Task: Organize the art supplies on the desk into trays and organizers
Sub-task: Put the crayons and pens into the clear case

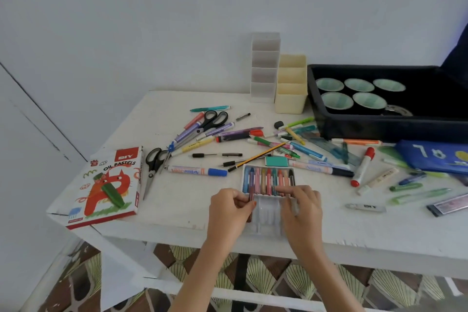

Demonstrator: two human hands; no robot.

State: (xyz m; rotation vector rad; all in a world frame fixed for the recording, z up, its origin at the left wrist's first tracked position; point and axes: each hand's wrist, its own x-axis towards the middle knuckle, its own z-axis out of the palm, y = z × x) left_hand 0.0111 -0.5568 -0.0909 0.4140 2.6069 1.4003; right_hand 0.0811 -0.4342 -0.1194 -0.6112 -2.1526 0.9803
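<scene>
A white desk (pixel 177 213) stands against a pale wall, with loose pens, markers and pencils scattered across its top.

- Clear plastic pastel tray (pixel 266 218): lies at the near centre of the desk. Its far half holds a row of oil pastels (pixel 272 180) side by side.
- Left hand (pixel 229 206): thumb and fingers pinch a dark reddish pastel (pixel 251 194) at the tray's left end.
- Right hand (pixel 301 206): fingers together and bent, tips touching the near ends of the pastels in the row. Whether they grip anything cannot be determined (the area is blurred).
- Oil pastels box (pixel 109 185): lies flat at the desk's left corner, with black-handled scissors (pixel 154 167) just beside it.
- Blue-capped marker (pixel 197 172): lies between the scissors and the tray.
- White organizer (pixel 264 67) and cream organizer (pixel 291 83): upright at the back edge, side by side.
- Dark tray (pixel 379 126): at the right rear, holding five pale green cups (pixel 329 83).
</scene>
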